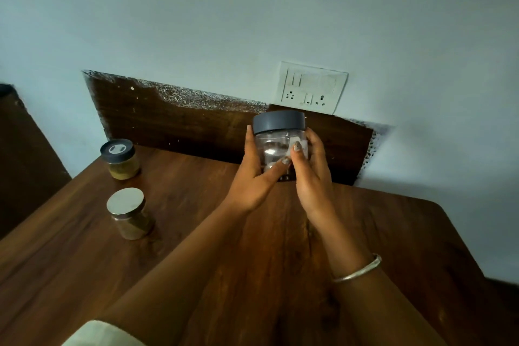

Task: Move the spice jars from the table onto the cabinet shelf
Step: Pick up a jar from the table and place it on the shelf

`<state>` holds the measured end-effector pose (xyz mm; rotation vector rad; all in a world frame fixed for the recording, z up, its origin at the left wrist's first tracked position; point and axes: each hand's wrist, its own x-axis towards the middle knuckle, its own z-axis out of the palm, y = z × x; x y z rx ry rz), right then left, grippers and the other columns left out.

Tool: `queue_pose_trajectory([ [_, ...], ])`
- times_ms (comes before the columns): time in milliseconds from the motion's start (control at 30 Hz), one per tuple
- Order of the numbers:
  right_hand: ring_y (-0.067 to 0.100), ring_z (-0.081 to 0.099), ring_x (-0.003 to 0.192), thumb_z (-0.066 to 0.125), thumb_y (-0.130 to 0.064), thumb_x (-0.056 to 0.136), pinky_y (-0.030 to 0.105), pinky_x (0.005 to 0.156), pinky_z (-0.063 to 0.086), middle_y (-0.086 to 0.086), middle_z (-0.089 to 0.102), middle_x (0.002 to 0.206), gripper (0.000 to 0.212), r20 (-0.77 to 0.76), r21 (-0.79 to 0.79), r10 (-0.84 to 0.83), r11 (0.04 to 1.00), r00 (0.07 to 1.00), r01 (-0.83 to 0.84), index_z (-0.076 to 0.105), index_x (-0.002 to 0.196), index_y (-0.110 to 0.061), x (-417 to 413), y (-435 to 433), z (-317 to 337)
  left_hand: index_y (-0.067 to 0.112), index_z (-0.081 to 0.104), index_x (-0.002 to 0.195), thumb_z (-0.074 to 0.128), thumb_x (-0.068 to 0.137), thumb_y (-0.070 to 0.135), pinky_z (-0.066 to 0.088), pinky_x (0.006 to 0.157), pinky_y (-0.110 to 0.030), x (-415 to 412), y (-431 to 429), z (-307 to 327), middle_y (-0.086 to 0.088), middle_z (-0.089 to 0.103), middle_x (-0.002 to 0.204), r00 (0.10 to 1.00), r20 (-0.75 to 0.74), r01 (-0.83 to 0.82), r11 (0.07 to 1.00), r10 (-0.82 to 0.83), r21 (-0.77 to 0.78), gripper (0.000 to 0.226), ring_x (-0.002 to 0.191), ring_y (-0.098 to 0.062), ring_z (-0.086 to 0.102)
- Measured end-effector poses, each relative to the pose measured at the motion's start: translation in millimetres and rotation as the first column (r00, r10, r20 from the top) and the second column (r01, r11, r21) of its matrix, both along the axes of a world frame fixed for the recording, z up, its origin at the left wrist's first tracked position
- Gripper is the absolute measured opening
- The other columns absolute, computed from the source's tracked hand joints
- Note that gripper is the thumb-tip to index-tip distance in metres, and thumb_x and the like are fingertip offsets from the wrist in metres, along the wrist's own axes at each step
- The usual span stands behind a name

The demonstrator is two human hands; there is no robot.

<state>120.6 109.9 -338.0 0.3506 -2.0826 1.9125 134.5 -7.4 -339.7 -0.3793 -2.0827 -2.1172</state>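
Holding: I see my operator's left hand [252,180] and right hand [313,177] curled round the grey-lidded jar [278,123] from either side, centre frame (lifted or resting, I cannot tell).
Surface: dark wooden table [252,275], lower frame.
Left of frame: yellow-powder jar [121,160] above steel-lidded jar [130,215], apart.
Room: pale wall [252,22], socket plate [311,87] above wooden backboard [182,126].

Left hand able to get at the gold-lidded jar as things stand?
Probably not yet: the left hand, with the right hand, grips the grey-lidded clear jar. Nothing stands on the table between it and the gold-lidded jar, so once freed the way looks open.
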Motion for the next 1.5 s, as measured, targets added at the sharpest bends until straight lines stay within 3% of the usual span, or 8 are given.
queue_pose_trajectory([
  [233,0.015,0.060,0.111,0.048,-0.044,0.089,0.033,0.091,0.051,0.005,0.058,0.124,0.056,0.045,-0.044,0.201,0.979,0.979,-0.199,0.037,0.138,-0.020,3.2,9.0,4.7,0.015,0.021,0.144,0.043,0.094,0.008,0.052,0.090,-0.030,4.4,-6.6,7.3,-0.007,0.056,0.122,0.998,0.032,0.046,0.990,-0.051,0.135,0.055,0.111,-0.020,0.059],
  [367,0.015,0.058,0.112,0.055,-0.048,0.085,0.034,0.090,0.051,0.003,0.054,0.131,0.066,0.077,-0.019,0.117,0.993,0.990,-0.116,0.030,0.142,-0.025,6.6,9.0,0.2,0.034,0.028,0.135,0.045,0.095,0.015,0.050,0.079,-0.015,8.6,-9.2,8.1,0.010,0.058,0.113,1.000,0.005,0.006,1.000,-0.006,-0.001,0.048,0.099,0.003,0.061],
  [500,-0.001,0.056,0.107,0.054,-0.040,0.089,0.020,0.083,0.052,-0.004,0.047,0.135,0.073,0.066,0.092,0.033,0.995,0.997,-0.039,0.015,0.148,-0.025,8.9,7.9,-0.4,0.024,0.016,0.146,0.060,0.087,0.017,0.051,0.081,-0.017,13.7,-10.3,10.4,0.012,0.054,0.120,1.000,-0.018,0.018,0.993,-0.020,-0.121,0.074,0.102,0.002,0.060],
  [700,0.009,0.052,0.120,0.061,-0.029,0.087,0.035,0.102,0.044,0.000,0.048,0.137,0.079,0.133,0.118,0.203,0.969,0.970,-0.219,0.010,0.148,-0.034,13.7,24.9,10.4,0.016,0.015,0.148,0.062,0.083,0.015,0.053,0.086,-0.028,13.0,-17.9,11.9,-0.003,0.058,0.118,0.999,-0.013,-0.043,0.997,0.042,-0.057,0.081,0.099,-0.008,0.063],
  [933,0.015,0.061,0.105,0.066,-0.067,0.059,0.045,0.093,0.051,-0.005,0.059,0.112,0.106,0.211,0.360,0.183,0.899,0.960,-0.250,0.005,0.144,-0.048,15.8,41.3,26.7,0.020,0.014,0.149,0.064,0.076,0.033,0.047,0.097,-0.047,17.6,-16.5,12.0,-0.009,0.051,0.126,0.999,-0.015,-0.036,0.993,0.034,-0.116,0.089,0.112,-0.023,0.057],
  [1200,0.016,0.062,0.103,0.067,-0.067,0.056,0.048,0.093,0.049,-0.007,0.063,0.105,0.112,0.148,0.408,0.118,0.897,0.982,-0.169,0.006,0.146,-0.045,19.6,48.5,30.5,0.017,0.013,0.147,0.065,0.084,0.019,0.044,0.092,-0.023,13.9,-13.3,13.5,-0.002,0.038,0.108,0.975,-0.179,-0.188,0.923,0.133,-0.335,0.082,0.102,-0.007,0.048],
  [1433,0.004,0.055,0.112,0.073,-0.044,0.068,0.038,0.099,0.046,-0.006,0.058,0.126,0.104,0.079,0.442,0.061,0.893,0.995,-0.089,0.002,0.144,-0.049,18.7,54.8,37.7,0.019,0.007,0.149,0.063,0.077,0.042,0.048,0.089,-0.015,15.1,-7.0,20.3,-0.002,0.055,0.127,0.959,-0.261,-0.194,0.928,0.111,-0.318,0.094,0.113,-0.007,0.055],
  [1500,-0.003,0.053,0.112,0.073,-0.040,0.069,0.019,0.096,0.045,-0.005,0.056,0.132,0.104,0.079,0.435,0.050,0.897,0.996,-0.080,0.000,0.143,-0.050,18.6,57.8,38.6,0.023,0.006,0.148,0.061,0.070,0.055,0.049,0.092,-0.023,15.2,-3.7,23.3,-0.003,0.057,0.127,0.955,-0.264,-0.218,0.926,0.137,-0.309,0.101,0.116,-0.012,0.056],
])
